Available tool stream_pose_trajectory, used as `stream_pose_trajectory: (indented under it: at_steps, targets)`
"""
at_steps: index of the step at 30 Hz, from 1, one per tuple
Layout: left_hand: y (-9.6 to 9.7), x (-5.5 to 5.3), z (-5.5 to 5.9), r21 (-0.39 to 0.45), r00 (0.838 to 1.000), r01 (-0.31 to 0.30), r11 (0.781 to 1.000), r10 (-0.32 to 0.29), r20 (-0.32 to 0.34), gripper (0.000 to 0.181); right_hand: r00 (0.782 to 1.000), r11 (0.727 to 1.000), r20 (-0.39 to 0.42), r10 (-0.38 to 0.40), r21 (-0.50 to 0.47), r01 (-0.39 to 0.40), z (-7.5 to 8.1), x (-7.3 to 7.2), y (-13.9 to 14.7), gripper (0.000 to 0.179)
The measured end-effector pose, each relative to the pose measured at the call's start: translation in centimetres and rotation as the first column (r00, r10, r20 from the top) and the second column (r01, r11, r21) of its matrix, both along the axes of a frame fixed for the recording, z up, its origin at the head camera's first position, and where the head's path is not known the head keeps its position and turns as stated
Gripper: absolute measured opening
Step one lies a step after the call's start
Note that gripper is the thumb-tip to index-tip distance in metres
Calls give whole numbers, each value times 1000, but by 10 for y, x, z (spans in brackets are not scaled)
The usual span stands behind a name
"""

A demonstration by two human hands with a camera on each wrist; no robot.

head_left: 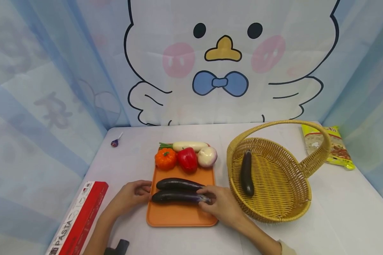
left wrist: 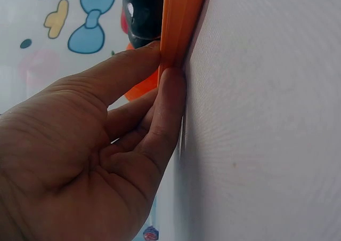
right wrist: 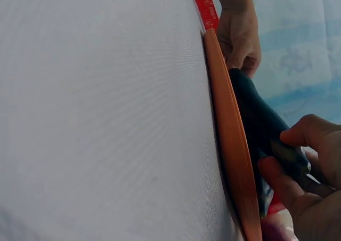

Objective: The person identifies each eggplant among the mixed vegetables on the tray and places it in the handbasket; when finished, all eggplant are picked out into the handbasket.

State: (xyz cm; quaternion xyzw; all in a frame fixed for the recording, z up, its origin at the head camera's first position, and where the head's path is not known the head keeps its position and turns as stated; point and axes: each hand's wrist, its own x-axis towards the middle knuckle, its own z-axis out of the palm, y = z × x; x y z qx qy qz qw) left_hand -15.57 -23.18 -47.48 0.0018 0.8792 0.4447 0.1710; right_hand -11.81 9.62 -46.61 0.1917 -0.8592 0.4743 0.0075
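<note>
An orange tray [head_left: 185,219] lies on the white table. Its left rim is pinched between the thumb and fingers of my left hand [head_left: 132,198], as the left wrist view shows up close. Two dark eggplants lie side by side on the tray. My right hand [head_left: 221,205] pinches the stem end of the nearer eggplant [head_left: 175,197] between thumb and fingers. Just behind it is the farther eggplant [head_left: 177,184]. Along the tray's back sit an orange pumpkin [head_left: 165,159], a red bell pepper [head_left: 187,160], a white radish [head_left: 189,146] and a white-purple round vegetable [head_left: 207,157].
To the right stands a wicker basket [head_left: 274,184] with a tall handle and another eggplant [head_left: 247,173] inside. A yellow food packet [head_left: 335,145] lies behind it. At left are a red-and-white pasta box [head_left: 79,219] and a lollipop [head_left: 115,142]. Curtains enclose the table.
</note>
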Motion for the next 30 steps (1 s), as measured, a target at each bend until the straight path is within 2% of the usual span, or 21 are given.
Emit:
stream_pose_trajectory:
  at_steps: [3,9,18,25,30]
  targets:
    - [0,0,-1,3,1000,0,1000,0,-2,49,1000,999,15,2,-43,-1,1,0,0,28]
    - [0,-1,-3,6,1000,-3,1000,3,-4,50,1000,999,0,-11,-37,11,4,1,3,28]
    - [1,0,-1,2,1000,-10,1000,10,4,51,993,984,82,90,-160,-76,14,2,9,25]
    - [0,0,-1,12,1000,-1,1000,1,-1,51,989,980,55,136,-155,-126,22,4,17,24]
    - [-1,-1,0,7,1000,4,1000,-4,5,53,985,976,35,170,-144,-163,36,7,24,26]
